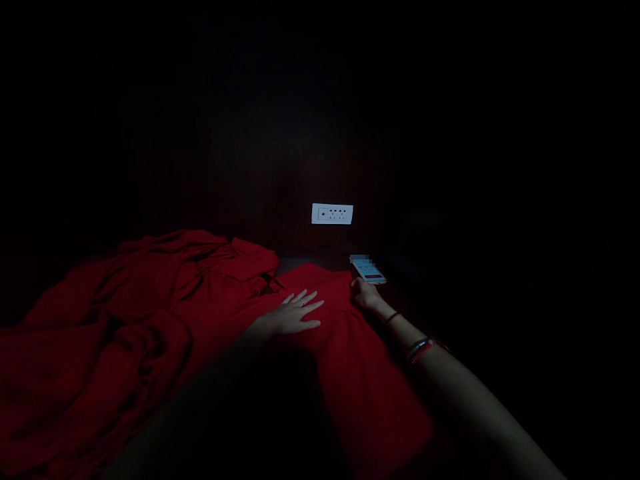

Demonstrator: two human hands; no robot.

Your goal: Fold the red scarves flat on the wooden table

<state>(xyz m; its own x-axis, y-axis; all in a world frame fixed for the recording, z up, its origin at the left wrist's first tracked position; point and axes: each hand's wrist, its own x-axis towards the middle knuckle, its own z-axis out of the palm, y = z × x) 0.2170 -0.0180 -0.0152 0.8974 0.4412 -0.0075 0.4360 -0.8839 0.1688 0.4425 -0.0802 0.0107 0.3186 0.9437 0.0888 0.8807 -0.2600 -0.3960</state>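
Note:
A large red cloth (305,280) covers the surface in front of me. Spread fingers of my left hand (295,317) lie flat on it, with a ring on one of them. At the cloth's right edge, my right hand (366,295) is closed, its fingers curled over the fabric there. Just beyond those fingers lies a phone (370,270) with its screen lit; whether the hand touches it I cannot tell. On the left the fabric is heaped in folds and gathers, while under my left hand it is fairly smooth.
A white socket panel (333,214) is set in the dark wall behind the cloth. A strip of greyish surface (320,261) shows between cloth and wall. Deep darkness hides most of the surroundings.

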